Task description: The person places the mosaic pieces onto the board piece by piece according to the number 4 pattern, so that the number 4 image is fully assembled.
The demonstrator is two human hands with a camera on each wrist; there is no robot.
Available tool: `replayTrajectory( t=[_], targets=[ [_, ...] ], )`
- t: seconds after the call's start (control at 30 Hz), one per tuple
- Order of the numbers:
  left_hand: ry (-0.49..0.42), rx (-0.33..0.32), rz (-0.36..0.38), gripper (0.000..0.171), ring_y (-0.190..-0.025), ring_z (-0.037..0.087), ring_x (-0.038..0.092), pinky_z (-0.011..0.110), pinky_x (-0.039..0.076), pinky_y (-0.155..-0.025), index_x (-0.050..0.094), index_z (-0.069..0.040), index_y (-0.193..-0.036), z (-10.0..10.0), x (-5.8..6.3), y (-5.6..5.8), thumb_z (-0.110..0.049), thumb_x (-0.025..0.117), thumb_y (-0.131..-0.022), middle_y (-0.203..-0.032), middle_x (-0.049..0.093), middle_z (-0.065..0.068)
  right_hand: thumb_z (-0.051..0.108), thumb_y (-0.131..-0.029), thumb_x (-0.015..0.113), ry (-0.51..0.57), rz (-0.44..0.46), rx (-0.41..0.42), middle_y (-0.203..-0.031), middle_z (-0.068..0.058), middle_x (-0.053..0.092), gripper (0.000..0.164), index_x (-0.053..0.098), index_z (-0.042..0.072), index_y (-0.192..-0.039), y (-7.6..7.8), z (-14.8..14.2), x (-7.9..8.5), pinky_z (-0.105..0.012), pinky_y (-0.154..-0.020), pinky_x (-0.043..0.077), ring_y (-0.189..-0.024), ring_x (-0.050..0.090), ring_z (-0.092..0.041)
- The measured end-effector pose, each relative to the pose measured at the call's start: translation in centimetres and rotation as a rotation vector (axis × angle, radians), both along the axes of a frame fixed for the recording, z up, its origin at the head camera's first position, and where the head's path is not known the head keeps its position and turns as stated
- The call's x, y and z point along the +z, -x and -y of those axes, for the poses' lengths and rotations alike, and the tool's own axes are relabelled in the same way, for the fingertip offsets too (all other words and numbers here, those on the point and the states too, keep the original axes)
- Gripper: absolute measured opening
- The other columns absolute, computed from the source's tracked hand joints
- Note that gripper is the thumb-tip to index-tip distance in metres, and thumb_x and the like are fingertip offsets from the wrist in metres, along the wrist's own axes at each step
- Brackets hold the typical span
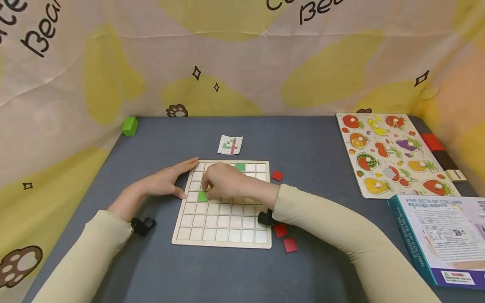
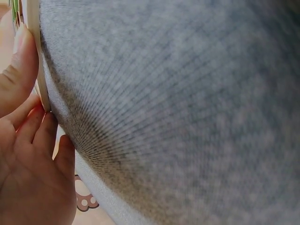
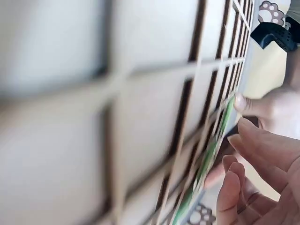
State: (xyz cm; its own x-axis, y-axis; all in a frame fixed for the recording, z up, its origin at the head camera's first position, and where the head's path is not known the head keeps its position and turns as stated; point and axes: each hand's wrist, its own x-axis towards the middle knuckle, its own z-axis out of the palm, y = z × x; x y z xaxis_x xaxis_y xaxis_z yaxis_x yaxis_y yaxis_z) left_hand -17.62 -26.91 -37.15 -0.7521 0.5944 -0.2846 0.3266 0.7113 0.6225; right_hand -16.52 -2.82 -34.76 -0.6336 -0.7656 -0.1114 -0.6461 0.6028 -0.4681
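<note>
A square wooden grid board [image 1: 221,244] with pale cells lies on the table. Green square tiles sit in it, one green tile [image 1: 202,196] near the left side and another [image 1: 240,167] in the far row. My left hand [image 1: 163,181] rests along the board's left edge, thumb and fingers spread. Above the board, my right hand [image 1: 229,181] has bent fingers beside the near green tile and covers several cells. In the right wrist view, green tiles [image 3: 206,159] lie by its fingertips, and no tile shows between them.
A small pattern card [image 1: 230,144] lies beyond the board. Red tiles [image 1: 290,245] are scattered to its right. Farther right are a fruit peg puzzle [image 1: 363,168] and a boxed set [image 1: 447,240]. A green block [image 1: 130,126] stands at the far left corner.
</note>
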Motion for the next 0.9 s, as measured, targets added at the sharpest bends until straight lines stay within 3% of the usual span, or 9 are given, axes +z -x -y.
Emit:
replayTrajectory(
  t=[0.17,0.33,0.53,0.73,0.9],
  targets=[
    [0.004,0.007,0.0,0.107,-0.154,0.042,0.008,0.062,0.016,-0.117,0.018,-0.005,-0.158,-0.2,0.1,0.1,-0.011,0.081,-0.072,-0.168,0.008,0.015,0.018,-0.086,0.074,0.021,0.02,0.006,-0.106,-0.004,0.071,0.023,0.075,0.013,-0.109,0.8,-4.4,1.5,-0.031,-0.083,0.052,-0.091,0.064,-0.015],
    [0.011,0.007,0.002,0.108,-0.155,0.042,0.007,0.061,0.017,-0.117,0.016,-0.006,-0.159,-0.1,0.0,0.0,-0.011,0.081,-0.073,-0.168,0.007,0.015,0.014,-0.085,0.075,0.062,0.133,0.025,-0.105,-0.005,0.071,0.02,0.075,0.012,-0.105,1.6,-11.2,2.3,-0.029,-0.076,0.051,-0.081,0.064,-0.014],
    [0.017,0.007,-0.008,0.109,-0.154,0.042,0.009,0.061,0.018,-0.116,0.016,-0.006,-0.159,0.2,0.1,-0.1,-0.017,0.082,-0.073,-0.168,0.009,0.015,0.016,-0.078,0.082,0.002,0.252,0.005,-0.095,-0.001,0.073,0.022,0.073,0.015,-0.098,1.5,-18.2,1.8,-0.024,-0.068,0.051,-0.077,0.062,-0.008],
    [0.026,0.005,-0.011,0.11,-0.155,0.042,0.009,0.06,0.018,-0.117,0.015,-0.005,-0.159,0.1,0.1,-0.1,-0.019,0.082,-0.073,-0.168,0.008,0.015,0.019,-0.072,0.087,-0.062,0.405,0.009,-0.091,0.0,0.068,0.026,0.072,0.02,-0.093,0.2,-21.3,0.9,-0.023,-0.07,0.049,-0.081,0.059,-0.014],
    [0.015,-0.001,-0.009,0.109,-0.154,0.043,0.009,0.061,0.018,-0.116,0.017,-0.004,-0.158,-0.2,0.2,-0.2,-0.02,0.083,-0.072,-0.168,0.009,0.017,0.017,-0.07,0.087,-0.077,0.407,0.112,-0.094,0.002,0.061,0.032,0.073,0.029,-0.097,-0.8,-21.8,-0.3,-0.023,-0.071,0.047,-0.082,0.056,-0.013]
  ],
)
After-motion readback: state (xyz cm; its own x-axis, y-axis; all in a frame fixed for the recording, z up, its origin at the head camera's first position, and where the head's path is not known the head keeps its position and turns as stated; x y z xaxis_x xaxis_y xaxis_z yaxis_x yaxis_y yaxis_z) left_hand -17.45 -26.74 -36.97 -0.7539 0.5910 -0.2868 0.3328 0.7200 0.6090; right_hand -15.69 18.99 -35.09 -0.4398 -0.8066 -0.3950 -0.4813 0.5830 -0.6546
